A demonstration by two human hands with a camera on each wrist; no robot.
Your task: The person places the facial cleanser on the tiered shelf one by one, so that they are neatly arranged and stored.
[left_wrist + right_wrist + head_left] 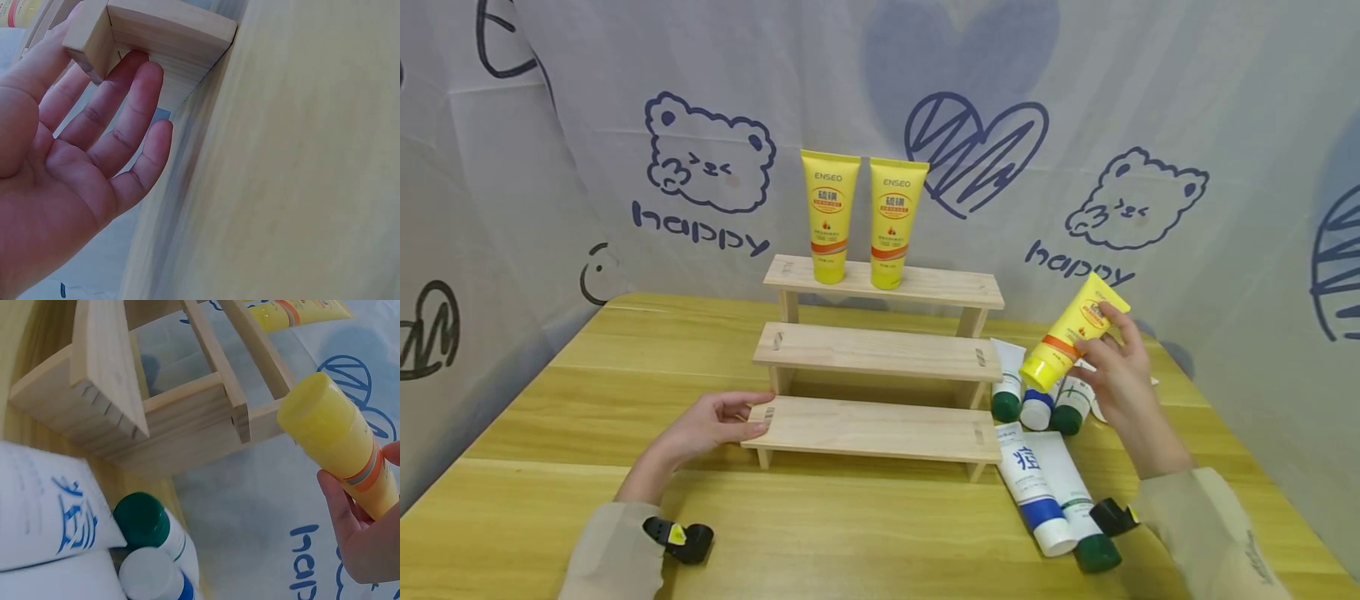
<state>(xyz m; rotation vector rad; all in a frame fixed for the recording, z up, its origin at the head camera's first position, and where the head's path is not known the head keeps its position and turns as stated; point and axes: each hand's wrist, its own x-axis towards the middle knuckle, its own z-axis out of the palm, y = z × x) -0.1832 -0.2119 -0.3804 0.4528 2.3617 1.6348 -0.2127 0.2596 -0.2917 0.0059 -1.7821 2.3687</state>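
In the head view my right hand (1123, 383) holds a yellow squeeze tube (1063, 337) tilted, its cap down and to the left, above the tubes at the right. Thumb and fingers pinch its printed body. My left hand (703, 429) grips the left end of the lowest step of a three-tier wooden display rack (872, 427). In the left wrist view its fingers (147, 84) reach around the rack's end. Two matching yellow tubes, a left one (830, 217) and a right one (895, 225), stand upright on their caps on the top step.
Right of the rack lie white tubes with green or blue caps: a blue-banded tube (1033, 487) and a green-capped tube (1071, 483) in front, several more (1072, 400) behind. The wooden table (850, 542) ends at a printed curtain (820, 75).
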